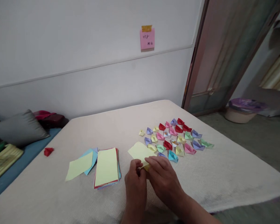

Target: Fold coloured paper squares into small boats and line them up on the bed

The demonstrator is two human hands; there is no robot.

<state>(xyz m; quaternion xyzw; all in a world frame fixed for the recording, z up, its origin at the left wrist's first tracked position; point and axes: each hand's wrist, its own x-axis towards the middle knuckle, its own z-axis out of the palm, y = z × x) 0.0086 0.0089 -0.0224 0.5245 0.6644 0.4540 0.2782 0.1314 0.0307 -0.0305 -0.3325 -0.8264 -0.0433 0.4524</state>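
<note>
A pale yellow paper sheet (140,151) lies tilted on the cream cloth-covered table (224,174) in front of me. My left hand (135,182) pinches its near corner with closed fingers. My right hand (163,179) presses on the same corner from the right, fingers curled over the fold. Just left of my hands sits a stack of coloured paper sheets (106,168) with a yellow one on top. Beyond my hands lies a cluster of several small folded paper boats (175,137) in red, pink, yellow, green, blue and purple.
Loose yellow and blue sheets (82,165) lie left of the stack. One red folded piece (48,151) sits alone near the table's left edge. A grey cushion (18,129) rests on a bench at left. A pink note (147,38) is taped on the wall. A basin (241,110) stands on the floor at right.
</note>
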